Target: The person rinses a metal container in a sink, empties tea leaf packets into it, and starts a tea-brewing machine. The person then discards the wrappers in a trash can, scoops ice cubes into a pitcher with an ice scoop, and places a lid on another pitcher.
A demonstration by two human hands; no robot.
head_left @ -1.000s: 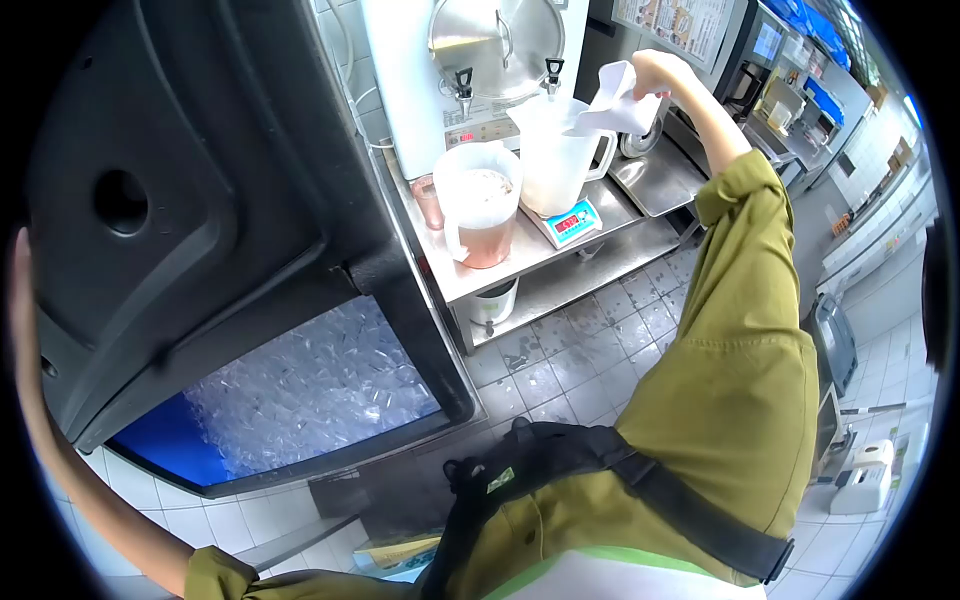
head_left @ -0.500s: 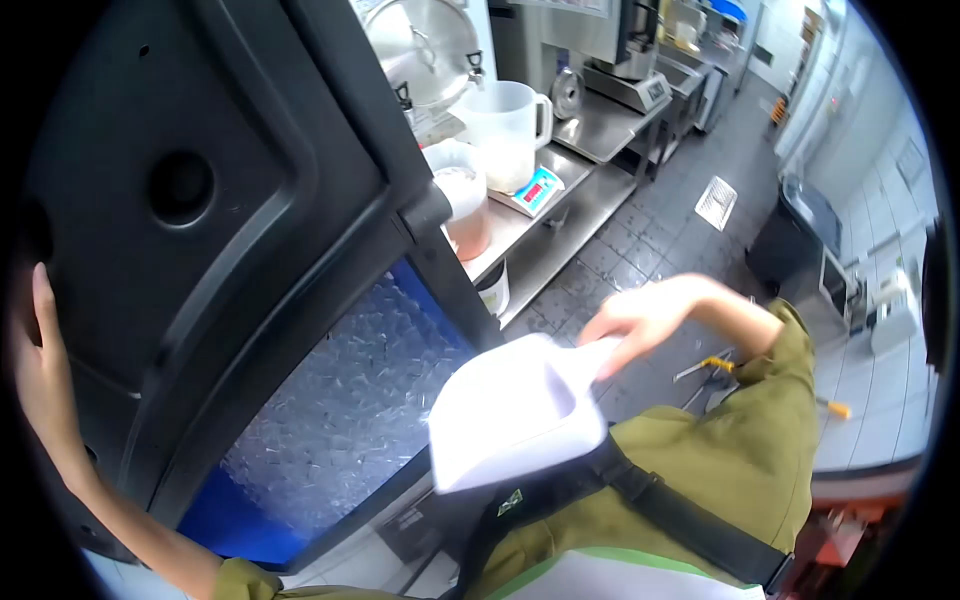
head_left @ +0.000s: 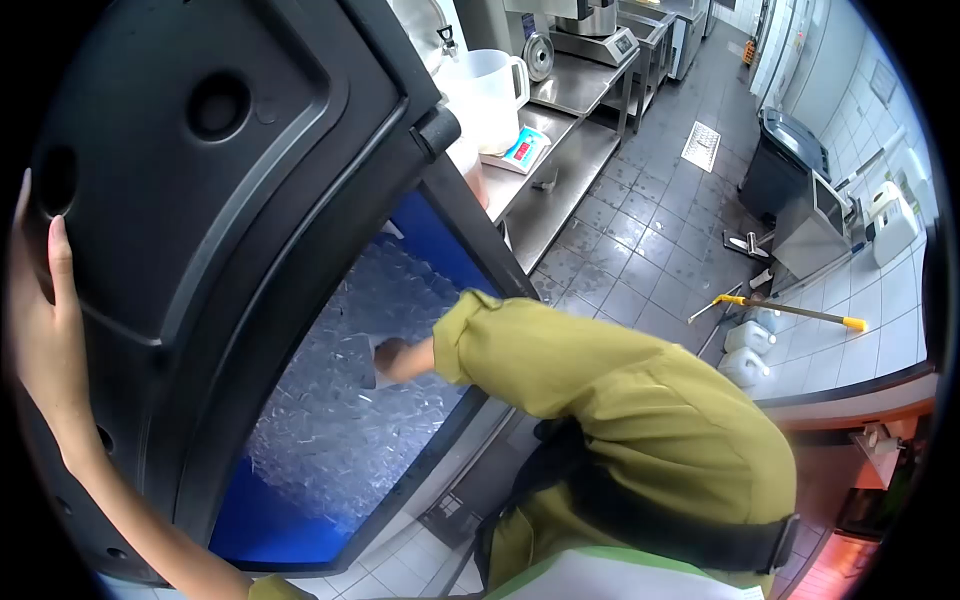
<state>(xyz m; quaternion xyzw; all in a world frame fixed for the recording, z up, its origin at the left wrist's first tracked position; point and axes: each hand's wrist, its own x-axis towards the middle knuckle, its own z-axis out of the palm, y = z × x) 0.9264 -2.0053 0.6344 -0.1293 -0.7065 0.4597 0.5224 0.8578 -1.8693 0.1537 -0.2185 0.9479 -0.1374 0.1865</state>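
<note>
A black lid [head_left: 250,130] stands raised at the left, and my left hand [head_left: 50,310] rests against its edge with the fingers apart. Below the lid lies an open bin full of clear ice [head_left: 340,440] with blue inner walls. My right hand [head_left: 392,362] is down in the ice, closed on the handle of a scoop [head_left: 372,360]; most of the scoop is hidden in the ice and behind the hand. A translucent pitcher [head_left: 487,100] stands on a blue-faced scale [head_left: 524,150] on the steel table beyond the bin.
Steel tables [head_left: 570,85] run along the aisle. A dark trash bin [head_left: 785,160], a yellow-handled pole [head_left: 790,308] and white jugs [head_left: 745,350] stand or lie along the right wall. A drain grate [head_left: 702,146] is set in the tiled floor.
My right hand has moved from over the pitcher, across the front, down into the ice with the scoop. The view has turned, and my left hand stays at the lid.
</note>
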